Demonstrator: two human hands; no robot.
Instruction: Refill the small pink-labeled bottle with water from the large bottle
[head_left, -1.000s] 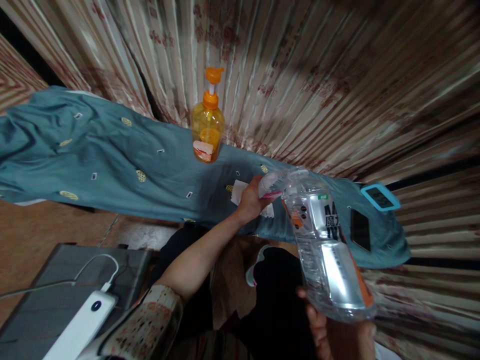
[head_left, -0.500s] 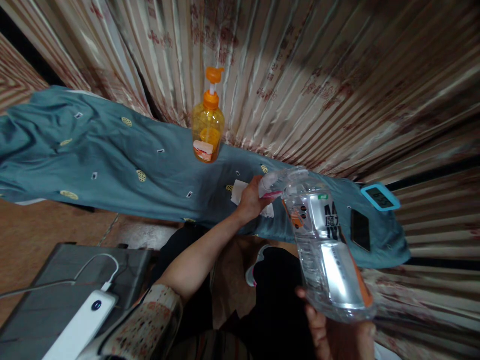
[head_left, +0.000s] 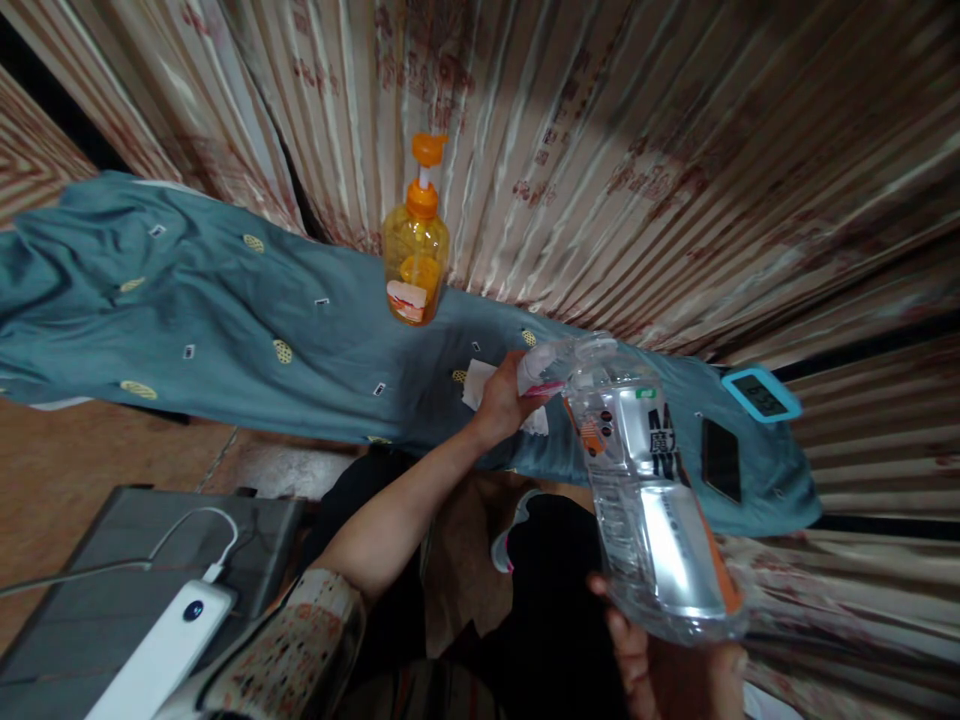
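My left hand [head_left: 501,408] is wrapped round a small clear plastic container [head_left: 546,366] with a pink band; its exact kind is hard to make out. A large clear plastic bottle [head_left: 652,500] with a silver and orange label tilts with its neck up and to the left, close by the small container. Whether the two touch I cannot tell. My right hand [head_left: 660,665] grips this bottle by its lower end. A white tissue [head_left: 480,383] lies on the cloth beneath my left hand. Behind and to the left stands an orange pump bottle [head_left: 416,255], upright, with some orange liquid inside.
A green patterned cloth [head_left: 225,330] covers the long narrow surface. At its right end are a blue-framed digital clock [head_left: 761,394] and a dark phone [head_left: 721,460]. A pleated curtain [head_left: 517,150] hangs behind. At lower left, a white power bank [head_left: 169,650] with a cable lies on a grey box [head_left: 90,560].
The large bottle's lower end has shifted very slightly to the left with my right hand. My left hand and the small container stay where they were.
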